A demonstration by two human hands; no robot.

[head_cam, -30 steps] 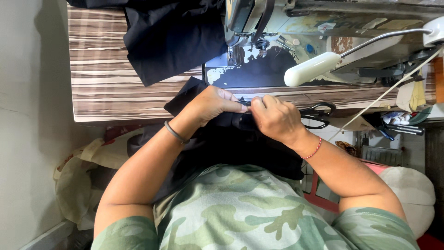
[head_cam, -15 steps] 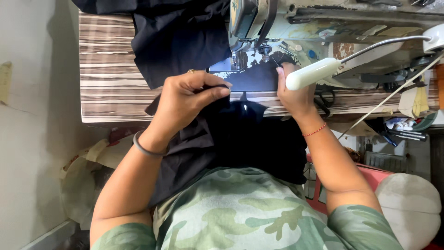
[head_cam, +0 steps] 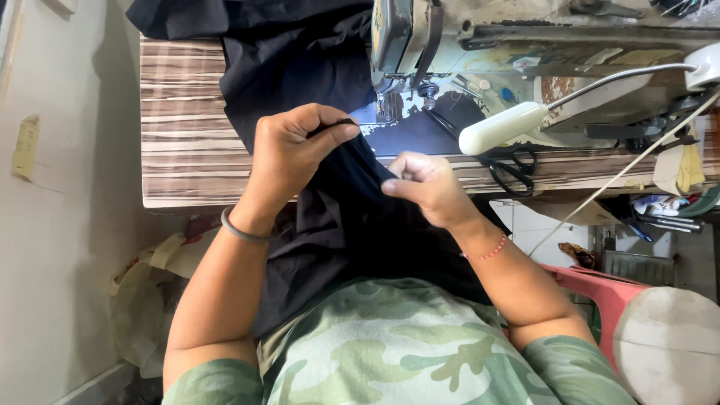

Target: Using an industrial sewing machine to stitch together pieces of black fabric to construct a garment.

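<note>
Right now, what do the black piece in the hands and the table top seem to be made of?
Black cloth: looks like soft woven fabric, matte; it folds and creases where the left hand and right hand pinch it. Table top: probably laminate with striped brown wood pattern, smooth, slightly glossy.

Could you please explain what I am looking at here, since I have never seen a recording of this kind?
The picture comes from a camera worn on a person's head, looking down at their own two bare hands; there is no robot. The green patterned cloth at the bottom is the person's shirt. The left hand has a grip on a fold of black fabric, lifting it up, and the right hand pinches the same fabric beside it. The fabric runs from the person's lap up onto a striped wooden table. On that table stands a worn sewing machine, with a white lamp on a bent arm lighting the needle area. Black scissors lie near the table's front edge, untouched.
</note>
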